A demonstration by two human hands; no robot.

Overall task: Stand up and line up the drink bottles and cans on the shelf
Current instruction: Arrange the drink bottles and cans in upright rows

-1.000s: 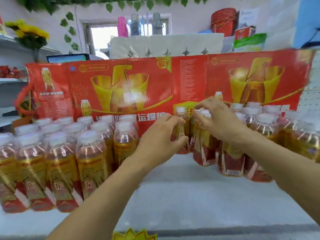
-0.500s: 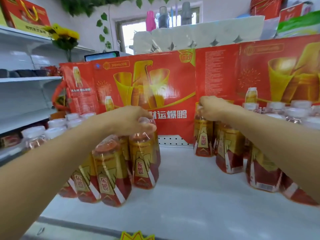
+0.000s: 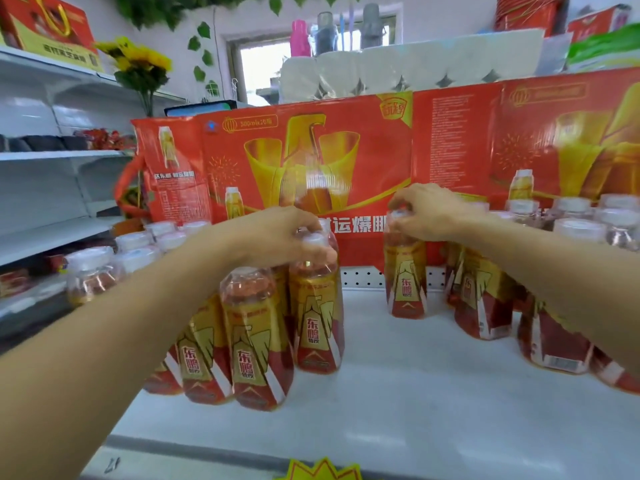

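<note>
Both hands nearer since earlier: left hand (image 3: 277, 233) grip around a bottle (image 3: 317, 306) cap, right hand (image 3: 429, 211) grip atop another bottle (image 3: 405, 271).

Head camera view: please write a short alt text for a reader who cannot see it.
Two bare hands each grip the cap of an upright drink bottle on a white shelf: the left hand on one bottle, the right hand on another. More bottles stand on both sides.

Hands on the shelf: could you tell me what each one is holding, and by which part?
Each grips a drink bottle by its white cap: the left hand the bottle beside the left group, the right hand the bottle by the right group.
</note>
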